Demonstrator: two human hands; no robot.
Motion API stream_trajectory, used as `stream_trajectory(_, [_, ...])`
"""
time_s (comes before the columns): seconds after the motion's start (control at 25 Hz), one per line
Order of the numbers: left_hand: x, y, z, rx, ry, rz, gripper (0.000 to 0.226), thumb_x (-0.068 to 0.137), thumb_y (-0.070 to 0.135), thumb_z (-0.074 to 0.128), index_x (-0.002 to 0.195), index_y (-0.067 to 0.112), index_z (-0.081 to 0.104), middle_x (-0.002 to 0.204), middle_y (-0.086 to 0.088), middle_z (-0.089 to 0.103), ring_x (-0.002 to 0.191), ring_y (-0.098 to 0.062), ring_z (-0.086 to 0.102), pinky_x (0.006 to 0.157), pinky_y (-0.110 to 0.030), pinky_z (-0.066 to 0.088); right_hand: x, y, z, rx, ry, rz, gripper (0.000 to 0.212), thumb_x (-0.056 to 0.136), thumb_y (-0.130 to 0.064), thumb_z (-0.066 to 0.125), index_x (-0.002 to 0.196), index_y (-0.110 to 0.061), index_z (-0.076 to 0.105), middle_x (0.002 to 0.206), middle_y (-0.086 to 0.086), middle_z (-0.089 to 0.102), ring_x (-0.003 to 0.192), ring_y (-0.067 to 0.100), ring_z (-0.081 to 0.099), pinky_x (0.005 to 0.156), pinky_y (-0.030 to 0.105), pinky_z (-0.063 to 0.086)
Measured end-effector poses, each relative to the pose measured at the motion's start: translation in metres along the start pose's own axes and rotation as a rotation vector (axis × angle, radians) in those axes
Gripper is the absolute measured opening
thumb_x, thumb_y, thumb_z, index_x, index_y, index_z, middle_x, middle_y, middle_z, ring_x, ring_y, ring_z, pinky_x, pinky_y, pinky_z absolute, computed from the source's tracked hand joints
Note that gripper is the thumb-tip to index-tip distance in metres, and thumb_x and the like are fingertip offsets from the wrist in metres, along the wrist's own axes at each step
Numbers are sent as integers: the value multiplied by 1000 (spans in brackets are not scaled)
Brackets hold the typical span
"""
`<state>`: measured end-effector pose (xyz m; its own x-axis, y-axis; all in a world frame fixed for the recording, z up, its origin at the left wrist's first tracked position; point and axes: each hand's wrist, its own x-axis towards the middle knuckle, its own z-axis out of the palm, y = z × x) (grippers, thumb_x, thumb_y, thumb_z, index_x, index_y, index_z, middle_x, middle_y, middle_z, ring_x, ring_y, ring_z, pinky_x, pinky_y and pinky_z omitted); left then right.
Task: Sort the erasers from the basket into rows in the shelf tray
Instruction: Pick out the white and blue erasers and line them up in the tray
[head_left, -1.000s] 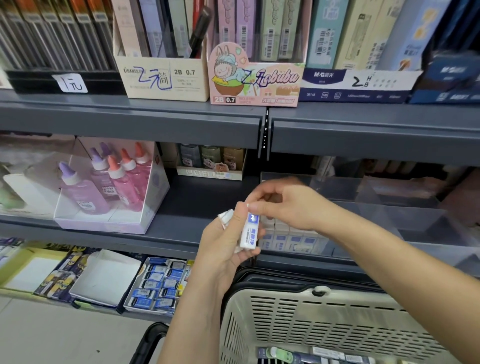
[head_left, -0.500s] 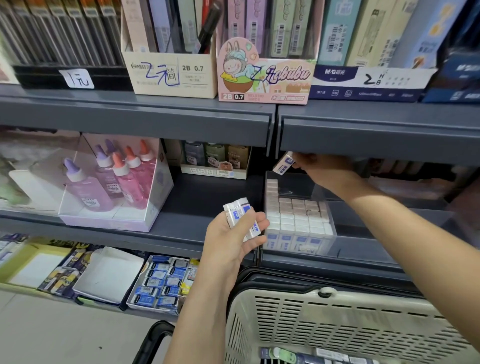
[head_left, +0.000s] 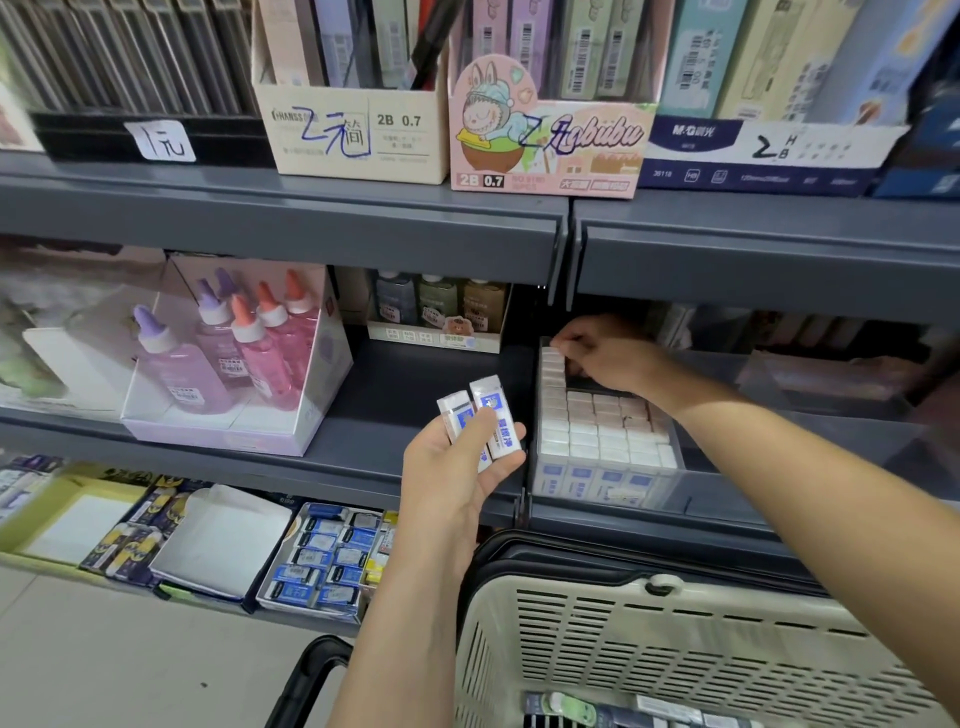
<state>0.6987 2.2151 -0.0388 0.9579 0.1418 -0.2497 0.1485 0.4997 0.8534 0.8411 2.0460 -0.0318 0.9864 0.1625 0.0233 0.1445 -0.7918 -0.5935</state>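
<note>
the left hand (head_left: 457, 467) curls fingers and thumb around two white rectangular erasers (head_left: 485, 423) in blue-printed paper sleeves, holding them upright and fanned in front of the grey metal shelf (head_left: 415, 384), just left of the clear plastic shelf tray (head_left: 675, 496). inside that tray more of the same erasers stand on end in tight rows (head_left: 597, 436), white tops up, blue labels showing through the front wall; the left column runs right to the back, the others stop short. the right hand (head_left: 610, 356) reaches over the rows, fingers bent down onto the far end of the left column; i cannot tell whether they pinch an eraser or only press it. half a second ago that hand held one eraser up by the upper shelf's lip; now it is down at the tray's back corner. the left hand's pair is unchanged. the cream slotted plastic basket (head_left: 675, 649) sits below the tray.
</note>
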Motion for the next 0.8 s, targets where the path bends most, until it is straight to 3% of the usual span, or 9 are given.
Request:
stream_trajectory(0.16, [-2,0,2,21,-40,-5,16,91,0,52,87,5,66,77,-5,74,81,-19,72,57,-20,54,-28,-25,-11,12,98,-122,21,93,-27,51,108,-19,63,102,-4,64,96,14,60,82,24,44])
stream_trajectory(0.28, [-3,0,3,46,-70,11,14,90,2,54,89,7,67,80,-5,74,84,-20,71,59,-20,54,-57,-51,-17,162,-64,-141,24,89,-46,51,93,-28,66,83,-17,68,77,2,63,65,14,48])
stream_trajectory(0.4, [-4,-1,4,71,-95,20,13,89,5,57,89,11,69,88,-5,74,86,-19,71,60,-19,53,-73,-62,-21,262,-189,-112,10,88,-37,59,84,-30,65,71,-16,66,58,-9,60,49,5,41])
stream_trajectory(0.6, [-5,1,7,29,-112,-52,13,90,15,58,95,10,70,87,-9,74,82,-17,71,57,-19,53,-79,-57,-26,329,-136,-52,11,92,-24,56,84,-25,63,68,-11,65,52,-7,58,49,8,43])
stream_trajectory(0.8, [-8,-2,5,113,-134,-22,12,90,9,58,99,9,66,91,-6,74,87,-19,71,55,-17,51,-84,-52,-28,477,-136,-29,7,89,-18,60,85,-23,64,67,-6,70,58,0,64,57,13,52])
